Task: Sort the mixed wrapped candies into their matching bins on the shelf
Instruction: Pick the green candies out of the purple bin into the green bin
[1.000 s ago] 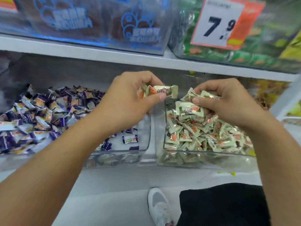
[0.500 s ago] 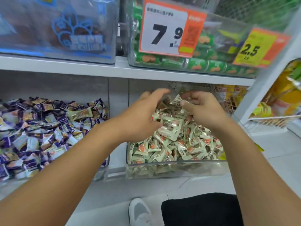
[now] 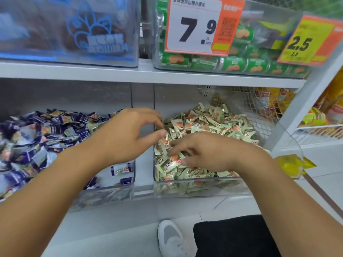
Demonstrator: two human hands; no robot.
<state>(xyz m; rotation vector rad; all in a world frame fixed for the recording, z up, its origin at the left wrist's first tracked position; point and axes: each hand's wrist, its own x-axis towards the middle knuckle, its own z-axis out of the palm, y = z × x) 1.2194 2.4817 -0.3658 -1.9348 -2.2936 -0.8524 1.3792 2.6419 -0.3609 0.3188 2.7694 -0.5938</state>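
Two hands work over the lower shelf. Nearest us, our right hand [image 3: 207, 153] rests palm-down on the pale green candies [image 3: 213, 125], its fingers spread loosely over the heap; whether a piece is pinched beneath them we cannot tell. Just left of it, our left hand [image 3: 128, 136] hovers at the gap between the two containers, fingers curved and thumb apart, holding nothing we can see. Beneath the right hand stands the clear right bin [image 3: 194, 190], filled with the green pieces. Left of the left hand, the clear left bin [image 3: 104, 195] holds the purple candies [image 3: 37, 138]; a pale green stray [image 3: 95, 126] lies among them, just beyond the left wrist. We judge the step to be searching for misplaced pieces. The next move calls for pinching that stray and carrying it rightward. Beyond both hands hang price tags [image 3: 196, 26].
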